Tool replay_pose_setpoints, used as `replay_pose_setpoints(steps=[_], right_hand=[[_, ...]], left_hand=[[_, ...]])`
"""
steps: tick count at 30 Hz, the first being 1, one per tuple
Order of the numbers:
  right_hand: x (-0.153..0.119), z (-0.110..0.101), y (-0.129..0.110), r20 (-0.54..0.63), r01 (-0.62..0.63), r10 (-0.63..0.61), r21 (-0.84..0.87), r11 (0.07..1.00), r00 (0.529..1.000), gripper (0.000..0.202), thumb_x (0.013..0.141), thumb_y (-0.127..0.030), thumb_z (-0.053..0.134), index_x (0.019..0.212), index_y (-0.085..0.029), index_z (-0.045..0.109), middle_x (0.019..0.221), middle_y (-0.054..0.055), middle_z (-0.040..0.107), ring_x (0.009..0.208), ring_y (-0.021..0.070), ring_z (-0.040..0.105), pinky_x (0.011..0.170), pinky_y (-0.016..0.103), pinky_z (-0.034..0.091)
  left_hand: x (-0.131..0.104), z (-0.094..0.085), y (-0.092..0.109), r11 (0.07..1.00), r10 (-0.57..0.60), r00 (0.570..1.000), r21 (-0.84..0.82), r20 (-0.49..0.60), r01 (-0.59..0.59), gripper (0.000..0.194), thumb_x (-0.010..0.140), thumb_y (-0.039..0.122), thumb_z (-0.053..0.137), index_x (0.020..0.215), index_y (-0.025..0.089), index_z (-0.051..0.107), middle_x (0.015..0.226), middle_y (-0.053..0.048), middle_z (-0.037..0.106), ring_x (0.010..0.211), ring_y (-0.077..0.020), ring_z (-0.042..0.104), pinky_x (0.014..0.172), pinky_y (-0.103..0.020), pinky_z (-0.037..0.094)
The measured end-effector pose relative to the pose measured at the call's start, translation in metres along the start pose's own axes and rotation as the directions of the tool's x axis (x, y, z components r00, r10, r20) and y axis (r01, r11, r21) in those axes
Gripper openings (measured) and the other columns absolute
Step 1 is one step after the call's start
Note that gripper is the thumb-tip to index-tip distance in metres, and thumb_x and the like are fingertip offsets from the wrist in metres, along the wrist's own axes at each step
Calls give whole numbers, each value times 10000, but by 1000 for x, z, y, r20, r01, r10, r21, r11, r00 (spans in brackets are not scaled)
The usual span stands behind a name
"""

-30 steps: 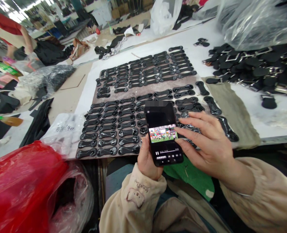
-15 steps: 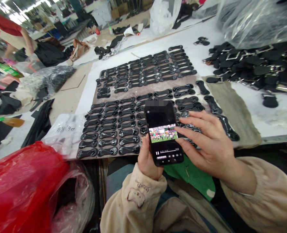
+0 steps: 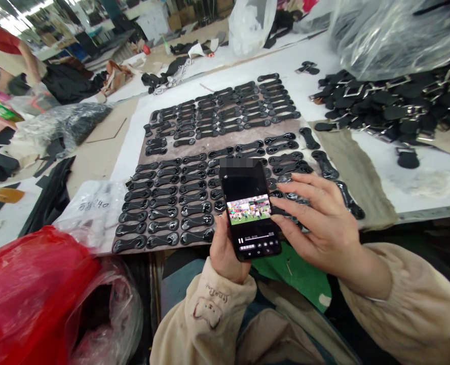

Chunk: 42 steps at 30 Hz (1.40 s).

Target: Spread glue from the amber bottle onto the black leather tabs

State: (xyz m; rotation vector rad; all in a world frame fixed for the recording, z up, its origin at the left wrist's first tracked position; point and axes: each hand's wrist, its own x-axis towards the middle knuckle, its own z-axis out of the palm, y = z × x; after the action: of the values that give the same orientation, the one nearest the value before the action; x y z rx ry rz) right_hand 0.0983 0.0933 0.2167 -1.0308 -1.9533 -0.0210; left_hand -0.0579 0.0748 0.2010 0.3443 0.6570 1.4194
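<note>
A black smartphone (image 3: 250,208) is held upright over the front of the table, its screen playing a video of a crowd on a green field. My left hand (image 3: 227,251) wraps round its lower left edge, the thumb along the side. At the phone's right edge is my right hand (image 3: 320,223), fingers apart and fingertips close to the screen; whether they touch it I cannot tell. Behind the phone, rows of glossy black strap pieces (image 3: 196,208) with rounded ends lie on a brownish board (image 3: 205,145). The phone and my right hand hide some of them.
A heap of black straps with metal buckles (image 3: 396,101) lies at the right, below clear plastic wrap (image 3: 396,40). Red plastic bag (image 3: 35,294) bulges at the lower left. Grey cloth (image 3: 354,167) borders the board. A person in a red top (image 3: 0,38) stands at the far left.
The whole view has shifted slightly, so things appear a little further left. My left hand still holds the phone, and my right hand keeps almost the same pose beside it.
</note>
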Motion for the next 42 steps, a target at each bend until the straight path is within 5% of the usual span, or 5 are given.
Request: replay_pose_setpoints(steps=[13,42], right_hand=[[-2,-3,5,-14,-32,32,-11,999,999,315,826,-163,673,1133,-232,668,1205,101,637,1211,344,530,994,596,452],[-1,-3,5,-7,-15,15,-6,1000,1000,306,810,-152,691,1114,-191,674,1190,123,640,1208,338,529,990,568,472]], left_hand=[[-1,4,1,1000,-16,1000,13,-6,16,478,957,519,386,1125,191,690,1140,-111,704,1163,-316,605,1067,-517,416],[-1,3,1,1000,-4,1000,-15,5,4,503,983,489,316,1127,184,690,1077,-109,720,1110,-294,633,1054,-503,428]])
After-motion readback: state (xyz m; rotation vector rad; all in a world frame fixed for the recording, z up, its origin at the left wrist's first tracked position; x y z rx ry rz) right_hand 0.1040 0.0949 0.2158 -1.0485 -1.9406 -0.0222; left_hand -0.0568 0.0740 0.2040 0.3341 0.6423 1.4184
